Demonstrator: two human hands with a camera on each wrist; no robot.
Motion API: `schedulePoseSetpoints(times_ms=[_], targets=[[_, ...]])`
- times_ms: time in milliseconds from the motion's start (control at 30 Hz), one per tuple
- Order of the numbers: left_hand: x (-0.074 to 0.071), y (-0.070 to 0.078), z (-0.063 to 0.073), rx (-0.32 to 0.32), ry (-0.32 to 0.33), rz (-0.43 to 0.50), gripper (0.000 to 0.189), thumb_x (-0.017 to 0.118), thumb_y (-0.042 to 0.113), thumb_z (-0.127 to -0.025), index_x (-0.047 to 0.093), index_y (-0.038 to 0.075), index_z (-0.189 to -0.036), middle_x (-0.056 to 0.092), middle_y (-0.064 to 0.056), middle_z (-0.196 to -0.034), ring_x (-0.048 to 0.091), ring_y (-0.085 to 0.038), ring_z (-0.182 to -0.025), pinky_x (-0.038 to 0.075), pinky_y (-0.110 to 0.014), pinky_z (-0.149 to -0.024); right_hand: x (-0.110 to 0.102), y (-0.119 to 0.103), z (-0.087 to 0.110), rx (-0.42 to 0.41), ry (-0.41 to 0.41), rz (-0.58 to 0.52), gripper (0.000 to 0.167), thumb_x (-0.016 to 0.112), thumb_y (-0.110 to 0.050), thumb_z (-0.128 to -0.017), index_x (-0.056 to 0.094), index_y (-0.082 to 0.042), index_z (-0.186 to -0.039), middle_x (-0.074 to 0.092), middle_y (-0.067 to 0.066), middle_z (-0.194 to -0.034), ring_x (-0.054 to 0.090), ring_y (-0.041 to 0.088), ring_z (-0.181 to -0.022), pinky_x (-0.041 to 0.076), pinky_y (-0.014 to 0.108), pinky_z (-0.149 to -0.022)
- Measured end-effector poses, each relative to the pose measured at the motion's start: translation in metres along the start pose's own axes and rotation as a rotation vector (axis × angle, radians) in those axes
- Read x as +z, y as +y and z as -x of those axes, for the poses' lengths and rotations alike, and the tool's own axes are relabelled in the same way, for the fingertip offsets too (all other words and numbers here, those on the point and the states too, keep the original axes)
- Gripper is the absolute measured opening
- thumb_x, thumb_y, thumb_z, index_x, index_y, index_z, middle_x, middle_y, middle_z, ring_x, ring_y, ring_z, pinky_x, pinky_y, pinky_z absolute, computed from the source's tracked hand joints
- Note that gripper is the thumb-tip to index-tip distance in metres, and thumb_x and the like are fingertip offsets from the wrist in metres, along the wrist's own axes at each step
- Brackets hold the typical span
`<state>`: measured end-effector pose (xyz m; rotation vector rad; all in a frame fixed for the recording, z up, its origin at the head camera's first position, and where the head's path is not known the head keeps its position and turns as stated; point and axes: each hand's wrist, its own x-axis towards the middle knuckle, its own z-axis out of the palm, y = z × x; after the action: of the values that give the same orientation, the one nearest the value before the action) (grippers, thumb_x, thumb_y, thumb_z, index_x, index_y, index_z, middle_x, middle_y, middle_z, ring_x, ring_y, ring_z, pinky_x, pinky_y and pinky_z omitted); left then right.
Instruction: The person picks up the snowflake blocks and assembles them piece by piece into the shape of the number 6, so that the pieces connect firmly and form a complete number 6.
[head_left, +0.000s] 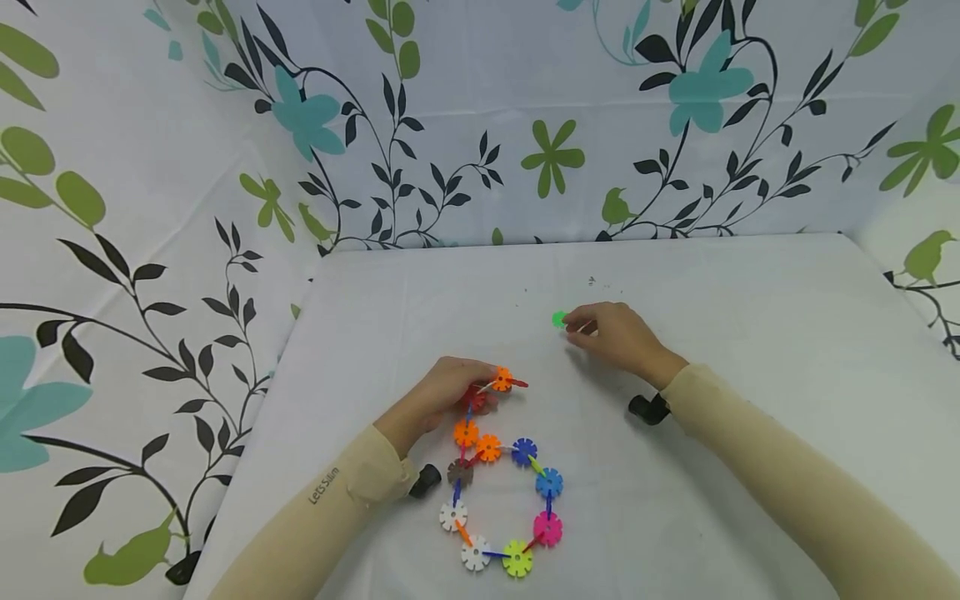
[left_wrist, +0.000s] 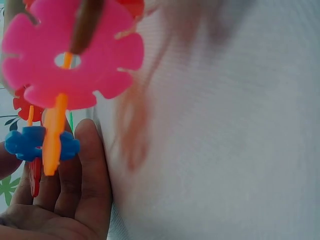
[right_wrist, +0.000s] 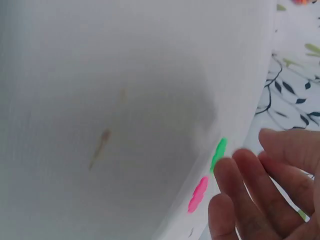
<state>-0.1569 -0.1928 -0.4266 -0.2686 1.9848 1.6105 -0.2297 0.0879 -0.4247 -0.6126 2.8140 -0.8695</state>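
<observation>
A chain of interlocking snowflake discs (head_left: 549,482) in several colours forms a loop on the white table, with a tail rising from its upper left. My left hand (head_left: 450,387) holds the top end of that tail, by an orange disc (head_left: 502,380). Close in the left wrist view, a pink disc (left_wrist: 110,70) and a blue disc (left_wrist: 27,142) hang before the fingers. Farther back on the table, my right hand (head_left: 618,337) reaches a loose green disc (head_left: 558,319), fingertips right at its edge and thumb apart. A loose pink disc (right_wrist: 198,194) lies beside it in the right wrist view.
The white table (head_left: 750,333) ends at the back against a leaf-patterned cloth (head_left: 465,100), which also hangs at the left. Dark wrist cameras (head_left: 648,409) stick out below each sleeve. Small dark marks (head_left: 591,281) show near the table's back.
</observation>
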Motion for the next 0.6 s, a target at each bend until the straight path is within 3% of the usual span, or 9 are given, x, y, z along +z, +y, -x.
schedulePoseSetpoints(times_ms=[300, 467, 600], targets=[[0.001, 0.003, 0.002, 0.001, 0.015, 0.037, 0.046, 0.058, 0.038, -0.102, 0.063, 0.002, -0.131, 0.067, -0.013, -0.117, 0.072, -0.02, -0.077, 0.059, -0.033, -0.08, -0.007, 0.016, -0.007, 0.003, 0.101, 0.018, 0.046, 0.065, -0.012, -0.097, 0.058, -0.005, -0.141, 0.062, 0.014, -0.135, 0.059, 0.035, -0.121, 0.046, 0.053, -0.101], [0.001, 0.004, 0.002, -0.002, 0.02, 0.045, 0.047, 0.057, 0.039, -0.103, 0.062, 0.002, -0.131, 0.068, -0.014, -0.114, 0.072, -0.021, -0.075, 0.059, -0.033, -0.078, -0.01, 0.024, -0.013, 0.034, 0.138, -0.004, 0.056, 0.062, -0.009, -0.097, 0.046, -0.005, -0.15, 0.057, 0.014, -0.142, 0.051, 0.035, -0.131, 0.039, 0.055, -0.109], [0.0, 0.004, 0.003, -0.008, 0.015, 0.053, 0.048, 0.058, 0.04, -0.102, 0.063, 0.001, -0.13, 0.07, -0.015, -0.107, 0.072, -0.02, -0.073, 0.06, -0.033, -0.077, -0.008, 0.026, -0.018, 0.063, 0.099, -0.024, 0.06, 0.062, -0.01, -0.097, 0.041, -0.006, -0.153, 0.053, 0.013, -0.146, 0.043, 0.035, -0.139, 0.034, 0.054, -0.114]])
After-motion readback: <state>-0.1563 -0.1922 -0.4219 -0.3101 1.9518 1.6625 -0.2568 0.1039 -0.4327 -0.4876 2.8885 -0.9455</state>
